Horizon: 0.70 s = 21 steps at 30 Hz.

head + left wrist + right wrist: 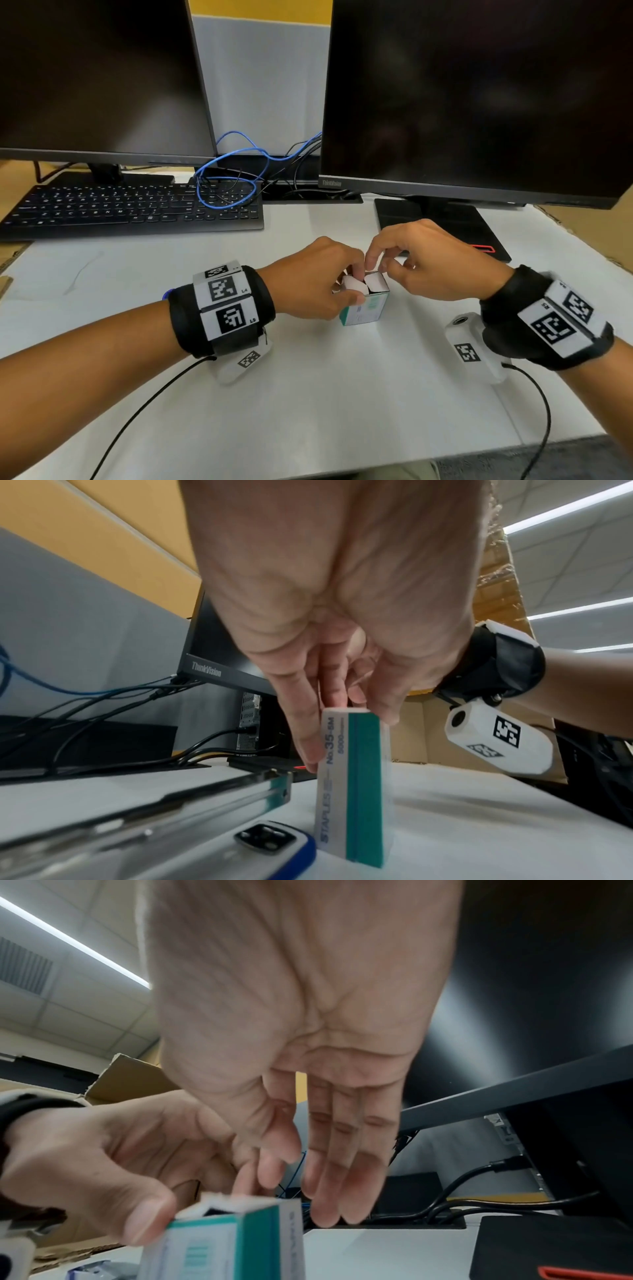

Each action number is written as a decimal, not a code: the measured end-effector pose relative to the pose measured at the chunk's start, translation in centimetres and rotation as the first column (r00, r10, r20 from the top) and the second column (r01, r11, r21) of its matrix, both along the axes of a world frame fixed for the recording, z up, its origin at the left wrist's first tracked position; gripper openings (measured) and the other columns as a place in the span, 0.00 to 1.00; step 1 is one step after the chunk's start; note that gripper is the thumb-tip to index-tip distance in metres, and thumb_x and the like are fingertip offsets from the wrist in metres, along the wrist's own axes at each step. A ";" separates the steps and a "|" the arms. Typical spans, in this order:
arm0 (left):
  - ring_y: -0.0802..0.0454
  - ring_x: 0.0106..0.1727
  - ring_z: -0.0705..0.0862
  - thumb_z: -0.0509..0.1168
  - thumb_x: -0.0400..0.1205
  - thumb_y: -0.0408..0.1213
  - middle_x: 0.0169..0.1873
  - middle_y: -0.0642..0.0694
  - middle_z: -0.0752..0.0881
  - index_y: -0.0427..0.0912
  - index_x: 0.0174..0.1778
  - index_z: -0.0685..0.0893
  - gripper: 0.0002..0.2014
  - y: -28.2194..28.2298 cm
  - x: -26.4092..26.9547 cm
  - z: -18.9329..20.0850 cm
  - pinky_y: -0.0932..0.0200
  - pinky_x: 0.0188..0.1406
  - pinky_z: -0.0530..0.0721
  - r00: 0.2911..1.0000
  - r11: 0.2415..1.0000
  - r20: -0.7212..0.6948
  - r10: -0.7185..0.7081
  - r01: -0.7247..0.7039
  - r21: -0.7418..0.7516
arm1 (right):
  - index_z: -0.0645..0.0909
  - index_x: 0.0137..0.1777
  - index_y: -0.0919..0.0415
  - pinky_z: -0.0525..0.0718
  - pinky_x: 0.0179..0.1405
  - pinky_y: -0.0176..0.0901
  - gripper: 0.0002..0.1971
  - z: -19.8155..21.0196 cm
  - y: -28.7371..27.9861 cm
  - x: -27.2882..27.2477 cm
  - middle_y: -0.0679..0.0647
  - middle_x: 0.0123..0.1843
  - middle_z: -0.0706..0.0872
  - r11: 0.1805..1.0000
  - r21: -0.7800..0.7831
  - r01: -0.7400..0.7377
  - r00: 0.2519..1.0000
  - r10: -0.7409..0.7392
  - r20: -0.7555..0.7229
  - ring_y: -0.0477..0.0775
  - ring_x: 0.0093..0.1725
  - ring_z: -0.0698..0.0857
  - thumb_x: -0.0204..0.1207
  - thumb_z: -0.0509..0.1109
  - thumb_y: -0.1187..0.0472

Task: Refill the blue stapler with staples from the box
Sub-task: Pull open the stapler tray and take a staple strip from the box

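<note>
The green-and-white staple box (368, 308) stands upright on the white table. My left hand (352, 289) grips it, thumb on the near face and fingers behind it. The box (356, 791) reads "STAPLES No. 35" in the left wrist view. Its top flaps are open. My right hand (376, 269) hovers at the opening with its index fingertip touching the top; in the right wrist view its fingers (325, 1204) hang fairly straight and hold nothing. The blue stapler (294, 856) lies open beside the box, its metal magazine (154, 813) raised. My left wrist covers it in the head view.
A black keyboard (130, 209) and a looped blue cable (233, 171) lie at the back left. Two dark monitors (479, 96) stand behind. A black monitor base with a red stripe (442, 226) sits just beyond my right hand. The table's front edge (513, 445) is near.
</note>
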<state>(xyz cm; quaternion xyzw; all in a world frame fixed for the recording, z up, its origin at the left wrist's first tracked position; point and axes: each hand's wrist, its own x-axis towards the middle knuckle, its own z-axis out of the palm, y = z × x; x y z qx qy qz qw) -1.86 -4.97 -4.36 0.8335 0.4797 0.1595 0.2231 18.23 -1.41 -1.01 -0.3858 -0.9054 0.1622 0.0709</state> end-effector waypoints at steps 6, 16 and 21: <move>0.55 0.42 0.91 0.75 0.76 0.40 0.45 0.48 0.88 0.42 0.48 0.75 0.15 -0.2 -0.5 0.0 0.52 0.38 0.93 0.989 0.997 0.141 0.052 -0.043 -0.065 | 0.87 0.58 0.46 0.90 0.50 0.47 0.16 -0.4 0.0 0.2 0.44 0.62 0.86 0.992 -0.057 -0.116 0.993 0.114 -0.034 0.46 0.61 0.85 0.80 0.64 0.64; 0.59 0.37 0.88 0.75 0.74 0.44 0.32 0.55 0.83 0.41 0.33 0.80 0.13 -0.3 -1.2 -0.7 0.50 0.32 0.90 0.990 0.995 0.098 0.102 -0.103 0.003 | 0.89 0.42 0.49 0.90 0.45 0.40 0.14 -0.2 0.4 -0.1 0.44 0.58 0.88 0.994 0.038 -0.103 0.994 0.104 -0.035 0.42 0.52 0.86 0.76 0.68 0.42; 0.57 0.38 0.91 0.75 0.74 0.42 0.32 0.51 0.88 0.37 0.33 0.84 0.12 -0.1 -1.2 -0.9 0.51 0.33 0.91 0.987 0.996 0.132 0.091 -0.093 0.011 | 0.87 0.38 0.50 0.88 0.42 0.41 0.08 -0.8 0.9 0.5 0.46 0.43 0.90 1.000 0.017 0.025 1.000 -0.025 0.001 0.44 0.45 0.88 0.71 0.77 0.47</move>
